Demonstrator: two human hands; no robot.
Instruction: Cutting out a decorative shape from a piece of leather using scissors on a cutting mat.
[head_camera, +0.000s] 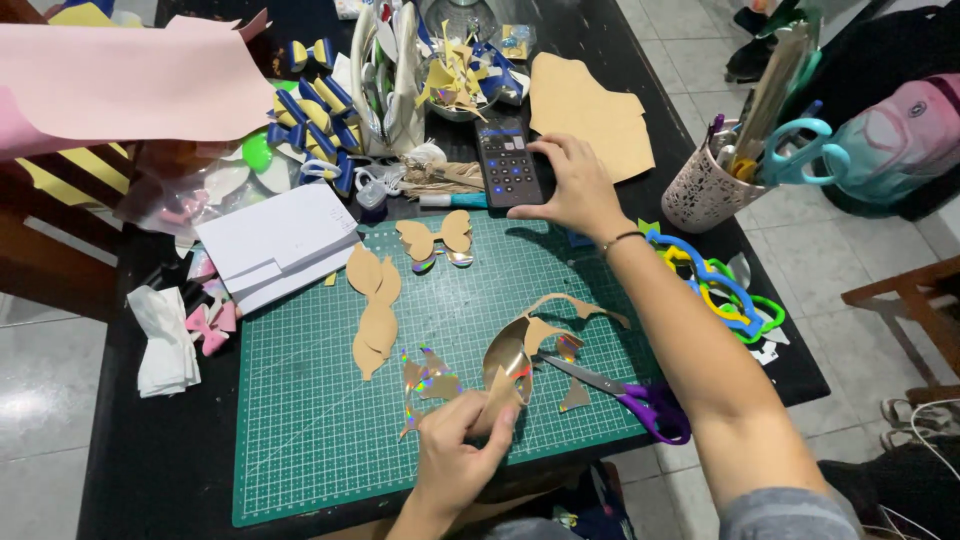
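My left hand (458, 452) pinches a curled scrap of tan-backed shiny holographic paper (507, 368) near the front edge of the green cutting mat (300, 420). My right hand (570, 188) reaches to the far edge of the mat and grips a dark phone showing a calculator keypad (506, 160). Purple-handled scissors (640, 398) lie open on the mat under my right forearm. Tan bow-shaped cutouts (374, 310) and holographic bits (428, 384) lie spread on the mat.
White paper sheets (275, 245) and pink bows (212, 328) lie left of the mat. Blue-yellow bows (312, 112) and clutter fill the back. A tan sheet (585, 110), a pen cup with teal scissors (712, 185) and coloured plastic templates (722, 290) sit right. Pink paper (130, 80) overhangs top left.
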